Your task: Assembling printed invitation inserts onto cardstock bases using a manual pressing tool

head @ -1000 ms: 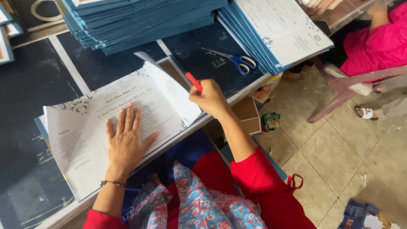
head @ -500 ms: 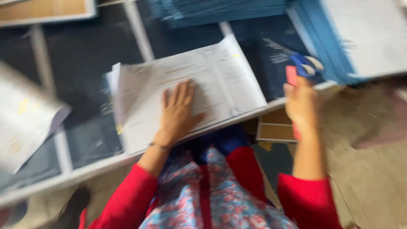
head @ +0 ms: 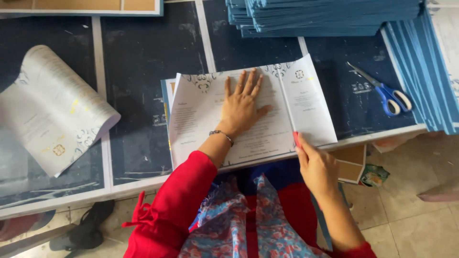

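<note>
A white printed sheet (head: pixel 201 114) with ornate blue corners lies on the dark blue table top (head: pixel 143 71). My left hand (head: pixel 243 106) presses flat on its middle, fingers spread. My right hand (head: pixel 316 166) is at the table's near edge, gripping a small red tool (head: pixel 296 138) set against the fold line that runs up the sheet's right part. The right flap (head: pixel 311 107) of the sheet lies beyond that line. More sheets lie underneath, with blue edges showing at the left.
Blue-handled scissors (head: pixel 387 93) lie to the right. Stacks of blue folded cards (head: pixel 325 16) fill the far edge and right side (head: pixel 425 81). A curled white printed sheet (head: pixel 52 107) rests at the left. A tiled floor (head: pixel 411 215) lies below.
The view swung and settled. My right hand came back from near the scissors to the sheet's near edge with the red tool. My left hand stayed pressed on the sheet.
</note>
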